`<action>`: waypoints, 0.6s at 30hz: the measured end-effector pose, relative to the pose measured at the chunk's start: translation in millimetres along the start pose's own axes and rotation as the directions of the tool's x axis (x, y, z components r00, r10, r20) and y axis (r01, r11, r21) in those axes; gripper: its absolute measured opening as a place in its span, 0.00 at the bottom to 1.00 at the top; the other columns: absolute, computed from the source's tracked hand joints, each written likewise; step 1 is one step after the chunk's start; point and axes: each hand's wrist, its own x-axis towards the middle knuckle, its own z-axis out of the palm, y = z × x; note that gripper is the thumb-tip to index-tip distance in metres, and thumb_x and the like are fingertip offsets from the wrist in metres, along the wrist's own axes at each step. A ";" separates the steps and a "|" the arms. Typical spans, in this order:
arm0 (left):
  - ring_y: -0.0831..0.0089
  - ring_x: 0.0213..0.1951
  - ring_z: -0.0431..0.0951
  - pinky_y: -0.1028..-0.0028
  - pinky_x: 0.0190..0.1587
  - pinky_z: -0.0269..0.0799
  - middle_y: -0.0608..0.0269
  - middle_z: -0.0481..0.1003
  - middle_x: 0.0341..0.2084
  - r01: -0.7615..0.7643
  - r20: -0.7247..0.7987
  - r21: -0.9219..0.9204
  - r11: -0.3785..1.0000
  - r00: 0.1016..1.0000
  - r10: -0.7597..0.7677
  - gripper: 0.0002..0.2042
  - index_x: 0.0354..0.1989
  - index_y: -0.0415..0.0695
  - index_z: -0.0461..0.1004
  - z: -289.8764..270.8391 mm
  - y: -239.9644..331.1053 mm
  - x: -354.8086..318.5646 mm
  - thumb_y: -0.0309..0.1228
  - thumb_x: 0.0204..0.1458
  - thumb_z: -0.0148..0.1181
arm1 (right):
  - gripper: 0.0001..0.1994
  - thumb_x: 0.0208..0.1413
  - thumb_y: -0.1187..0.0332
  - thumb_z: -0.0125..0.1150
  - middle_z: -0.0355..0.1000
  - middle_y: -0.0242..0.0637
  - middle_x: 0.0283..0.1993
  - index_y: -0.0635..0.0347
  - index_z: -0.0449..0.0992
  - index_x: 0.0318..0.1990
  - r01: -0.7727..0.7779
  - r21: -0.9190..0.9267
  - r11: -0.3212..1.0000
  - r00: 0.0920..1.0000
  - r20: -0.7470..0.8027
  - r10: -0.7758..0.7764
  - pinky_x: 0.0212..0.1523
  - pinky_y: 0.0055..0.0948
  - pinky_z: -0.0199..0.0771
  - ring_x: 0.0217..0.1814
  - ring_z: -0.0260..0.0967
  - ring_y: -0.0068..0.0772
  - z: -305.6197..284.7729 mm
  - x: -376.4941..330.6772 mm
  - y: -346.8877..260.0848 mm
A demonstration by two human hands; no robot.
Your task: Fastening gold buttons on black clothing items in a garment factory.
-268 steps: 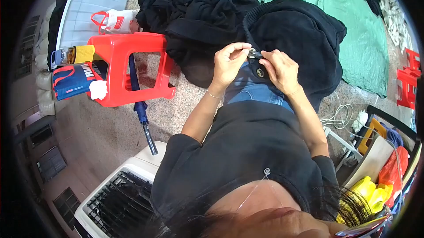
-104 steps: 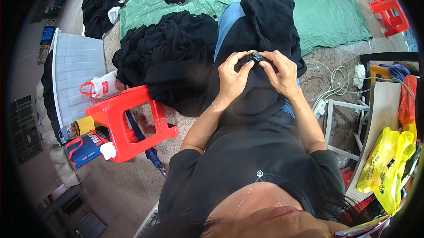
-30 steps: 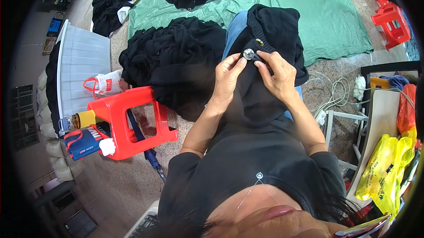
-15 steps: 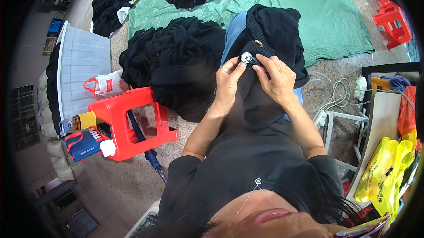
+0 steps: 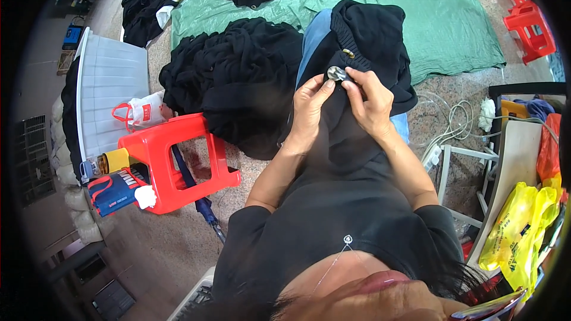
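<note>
A black knit cardigan with a ribbed edge lies over my lap. A round, shiny button with dark and pale patches is on its cloth, tilted. My left hand pinches the button's left side between thumb and fingers. From the right, my right hand is closed, its fingertips pressed at the button's other edge. Just beyond the fingers, a small gold-coloured piece shows on the ribbed band. Whether any thread or tool is between my fingertips is too small to tell.
A heap of black garments lies left of my knees. Nearby stand a red stool and a grey-white bin. A green sheet covers the floor ahead. Coiled cable and a cluttered low table are at right.
The button has turned from facing up to a tilted angle. My right fingertips have moved left, onto its edge. The left hand stays in nearly the same place.
</note>
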 end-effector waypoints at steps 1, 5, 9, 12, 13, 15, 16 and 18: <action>0.88 0.38 0.72 0.86 0.44 0.65 0.73 0.76 0.37 0.010 -0.005 -0.001 1.000 1.000 -0.010 0.09 0.46 0.38 0.77 -1.4 -1.6 -0.1 0.25 0.59 0.59 | 0.10 0.52 0.75 0.67 0.73 0.37 0.30 0.64 0.78 0.43 -0.085 0.091 0.992 0.996 -0.007 0.086 0.28 0.24 0.70 0.27 0.72 0.28 0.3 -0.4 0.7; 0.89 0.37 0.70 0.87 0.42 0.63 0.74 0.76 0.35 0.035 -0.025 0.036 0.999 0.999 -0.034 0.08 0.45 0.38 0.78 -2.5 -1.8 -1.1 0.26 0.59 0.60 | 0.10 0.65 0.67 0.57 0.69 0.22 0.29 0.62 0.77 0.48 -0.440 0.687 0.578 0.853 0.118 0.509 0.24 0.13 0.58 0.24 0.59 0.10 -0.3 3.8 11.7; 0.90 0.34 0.68 0.87 0.39 0.61 0.77 0.74 0.33 -0.002 -0.037 0.067 0.998 0.999 0.004 0.08 0.44 0.38 0.78 -1.1 -1.1 -1.7 0.26 0.59 0.61 | 0.12 0.66 0.60 0.56 0.64 0.19 0.26 0.59 0.76 0.47 -0.491 0.753 0.439 0.746 0.102 0.659 0.18 0.12 0.44 0.21 0.50 0.06 -11.8 20.5 11.8; 0.90 0.33 0.67 0.87 0.37 0.60 0.77 0.73 0.32 -0.038 -0.052 0.085 0.996 0.998 0.043 0.07 0.43 0.38 0.78 1.5 -2.0 -2.5 0.26 0.59 0.61 | 0.11 0.65 0.66 0.57 0.72 0.25 0.33 0.63 0.76 0.48 -0.354 0.506 0.787 0.898 -0.049 0.436 0.31 0.14 0.64 0.30 0.64 0.10 -11.8 9.9 21.4; 0.90 0.33 0.66 0.87 0.36 0.60 0.77 0.73 0.32 -0.071 -0.056 0.109 0.991 0.995 0.078 0.07 0.43 0.38 0.78 2.0 -2.4 -2.7 0.26 0.58 0.61 | 0.10 0.64 0.69 0.57 0.76 0.30 0.38 0.65 0.76 0.48 -0.414 0.427 0.804 0.900 0.064 0.430 0.40 0.18 0.69 0.37 0.69 0.15 -21.3 1.9 17.6; 0.90 0.32 0.66 0.87 0.36 0.60 0.77 0.73 0.32 -0.115 -0.073 0.150 0.982 0.989 0.127 0.07 0.43 0.38 0.78 3.6 -4.6 -2.9 0.26 0.59 0.61 | 0.09 0.59 0.69 0.63 0.78 0.36 0.36 0.66 0.79 0.43 -0.304 0.243 0.921 0.950 0.144 0.275 0.37 0.20 0.71 0.35 0.73 0.20 -31.2 2.1 -2.6; 0.90 0.32 0.66 0.87 0.35 0.60 0.77 0.73 0.32 -0.157 -0.085 0.193 0.969 0.981 0.176 0.07 0.43 0.37 0.78 3.9 -5.4 -3.4 0.25 0.59 0.61 | 0.09 0.56 0.70 0.65 0.77 0.39 0.33 0.66 0.79 0.41 -0.266 0.160 0.951 0.957 0.164 0.240 0.33 0.23 0.73 0.31 0.75 0.25 -33.6 2.8 -15.3; 0.90 0.32 0.66 0.87 0.35 0.60 0.77 0.73 0.32 -0.179 -0.081 0.225 0.958 0.976 0.201 0.07 0.43 0.36 0.77 4.7 -6.0 -3.5 0.25 0.59 0.61 | 0.08 0.52 0.72 0.68 0.76 0.40 0.30 0.65 0.78 0.37 -0.201 0.051 0.978 0.970 0.149 0.192 0.28 0.26 0.73 0.26 0.76 0.33 -31.8 0.6 -25.9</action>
